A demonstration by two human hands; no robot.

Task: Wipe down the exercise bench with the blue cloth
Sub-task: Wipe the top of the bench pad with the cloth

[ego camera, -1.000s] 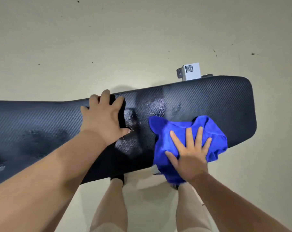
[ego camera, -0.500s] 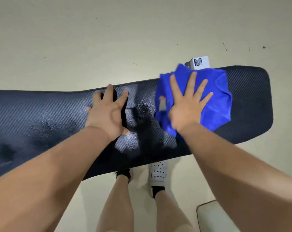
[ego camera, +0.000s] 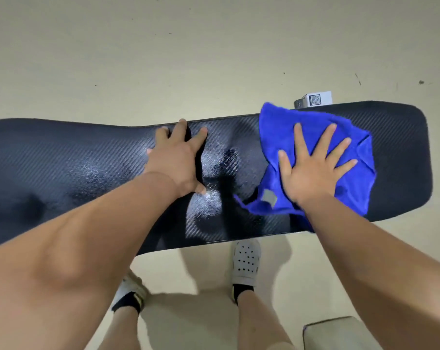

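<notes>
Gleaming black bench [ego camera: 62,157], beige floor [ego camera: 163,59]

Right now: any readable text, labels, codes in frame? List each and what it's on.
No readable words or numbers.
QR-style code: on the small white box behind the bench far edge; too small to decode.
Grey tag on the blue cloth: no print visible.
White clog: no visible branding.

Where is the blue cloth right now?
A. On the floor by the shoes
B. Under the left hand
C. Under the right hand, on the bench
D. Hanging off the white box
C: the right hand lies flat with spread fingers on the blue cloth, pressing it onto the black bench.
</notes>
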